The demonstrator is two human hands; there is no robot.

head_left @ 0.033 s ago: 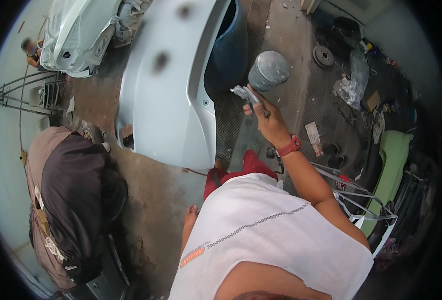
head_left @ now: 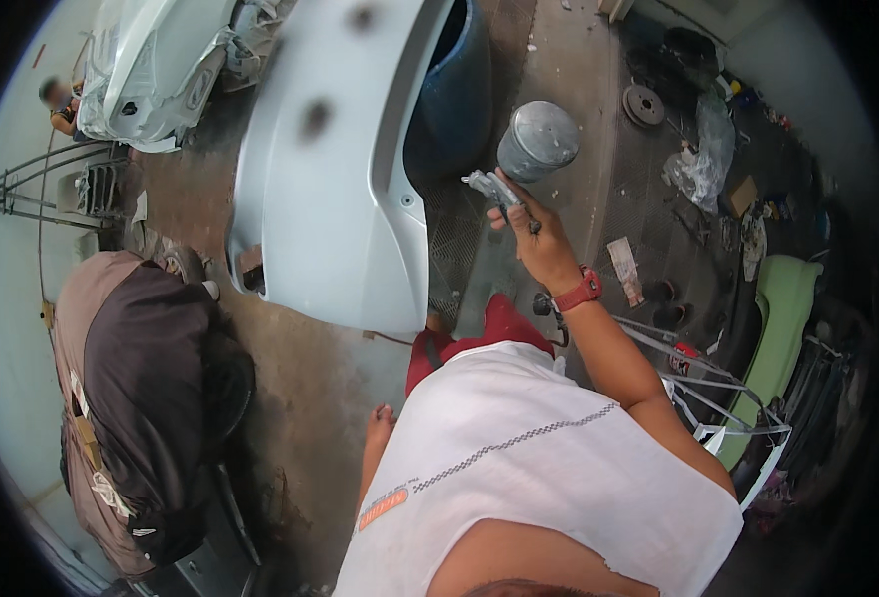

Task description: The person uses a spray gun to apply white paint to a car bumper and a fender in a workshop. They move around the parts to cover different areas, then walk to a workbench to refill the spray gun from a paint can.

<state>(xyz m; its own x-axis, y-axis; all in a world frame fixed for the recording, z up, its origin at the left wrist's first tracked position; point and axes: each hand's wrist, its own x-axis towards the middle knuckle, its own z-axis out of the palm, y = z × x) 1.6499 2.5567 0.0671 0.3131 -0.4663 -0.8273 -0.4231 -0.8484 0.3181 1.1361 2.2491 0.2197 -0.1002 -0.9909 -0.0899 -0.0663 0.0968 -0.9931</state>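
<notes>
My right hand (head_left: 542, 239) grips a silver spray gun (head_left: 486, 186), its fingers wrapped round the handle. A round grey lidded cup (head_left: 539, 139) sits above the gun, close to my view. To the left of the gun, apart from it, stands a glossy pale silver car bumper cover (head_left: 340, 214) with blurred dark spots on its upper part. My left hand (head_left: 384, 419) hangs low at my left side, below the bumper's lower end. Too little of its fingers shows to say whether they are closed.
A blue barrel (head_left: 462, 104) stands behind the bumper. A covered motorcycle-like shape (head_left: 161, 368) is at left, and another masked car part (head_left: 156, 70) at far left near a person (head_left: 63, 107). At right are a green panel (head_left: 780, 318), a metal rack (head_left: 698, 373) and scattered debris.
My right hand and the spray gun have shifted very slightly rightward in view, the bumper slightly leftward. The grip is the same.
</notes>
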